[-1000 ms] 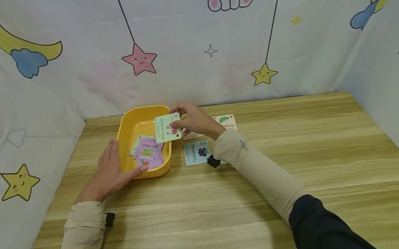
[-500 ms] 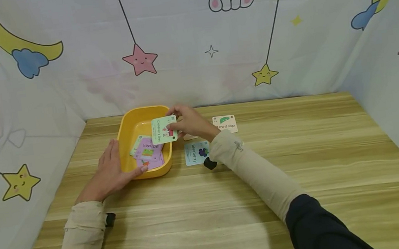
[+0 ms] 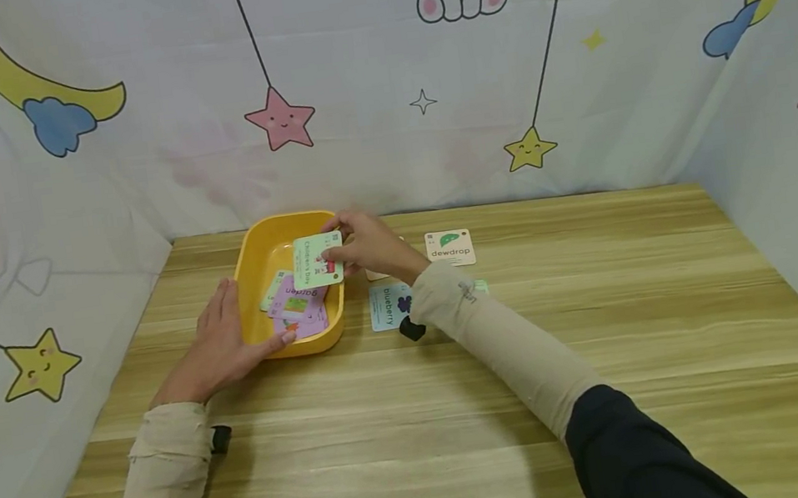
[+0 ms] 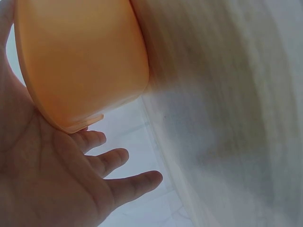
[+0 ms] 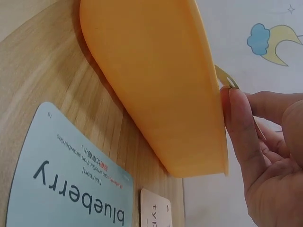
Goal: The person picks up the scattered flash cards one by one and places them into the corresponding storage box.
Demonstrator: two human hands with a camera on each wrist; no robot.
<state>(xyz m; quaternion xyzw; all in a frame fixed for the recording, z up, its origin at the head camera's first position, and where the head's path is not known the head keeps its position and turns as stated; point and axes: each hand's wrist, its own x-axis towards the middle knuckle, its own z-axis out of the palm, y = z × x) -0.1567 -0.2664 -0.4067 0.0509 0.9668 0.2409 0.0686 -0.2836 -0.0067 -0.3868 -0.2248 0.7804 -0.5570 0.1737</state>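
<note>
My right hand (image 3: 371, 244) pinches a pale green "Children's Day" flash card (image 3: 310, 265) between thumb and fingers, above the right side of a yellow plastic basket (image 3: 337, 329). In the right wrist view the card (image 5: 226, 77) appears edge-on by the rim. Inside the basket lie a purple "garden" card (image 3: 294, 303), another purple card (image 3: 312, 326) and a green card (image 3: 271, 289), partly overlapping. My left hand (image 3: 219, 348) rests against the basket's near left side, thumb over the rim. The left wrist view shows its fingers (image 4: 135, 186) extended, beside the basket wall (image 4: 85, 56).
Right of the basket lie a blue "blueberry" card (image 3: 386, 308) and a cream "dewdrop" card (image 3: 450, 249). Another cream card (image 5: 156, 208) and a green card (image 3: 481, 285) are partly hidden by the right arm. A patterned cloth (image 3: 387, 158) borders the wooden table (image 3: 366, 455).
My right hand has moved left with the "Children's Day" card, carrying it further over the basket. More of the "dewdrop" card shows. My left hand has stayed in place.
</note>
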